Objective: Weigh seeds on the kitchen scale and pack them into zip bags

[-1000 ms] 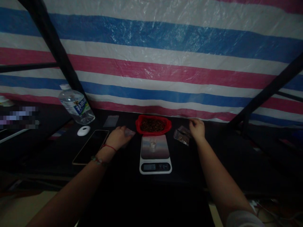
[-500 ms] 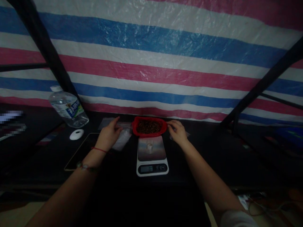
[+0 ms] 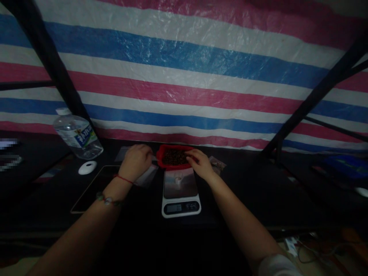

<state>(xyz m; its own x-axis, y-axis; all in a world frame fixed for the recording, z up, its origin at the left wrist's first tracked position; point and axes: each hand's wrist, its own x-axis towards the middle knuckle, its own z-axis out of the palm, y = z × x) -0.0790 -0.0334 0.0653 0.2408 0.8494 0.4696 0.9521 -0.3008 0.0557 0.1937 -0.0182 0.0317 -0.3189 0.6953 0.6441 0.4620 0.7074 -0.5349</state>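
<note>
A red tray (image 3: 174, 167) filled with small dark brown beans or pellets (image 3: 174, 156) stands behind a white kitchen scale (image 3: 181, 191). My right hand (image 3: 201, 165) reaches over the tray's right side, thumb and fingertips a little apart just above the brown pieces. Left of the tray, my left hand (image 3: 136, 160) hovers over clear plastic bags (image 3: 146, 177), its fingers curled downward and closed; whatever they pinch is hidden. A pale round spot shows on the scale's plate, and I cannot tell whether it is an object or a reflection. The display's digits are too blurred to read.
A large clear bottle (image 3: 79, 134) and a white computer mouse (image 3: 87, 167) stand at the left, beside a dark flat tablet (image 3: 94, 188). A small filled clear bag (image 3: 217, 165) lies right of my right hand. Behind hangs a striped plastic sheet (image 3: 184, 88) between black posts.
My right hand has moved left from the tray's right rim to above the brown pieces. My left hand's fingers have curled in and come closer to the tray. The view has shifted slightly.
</note>
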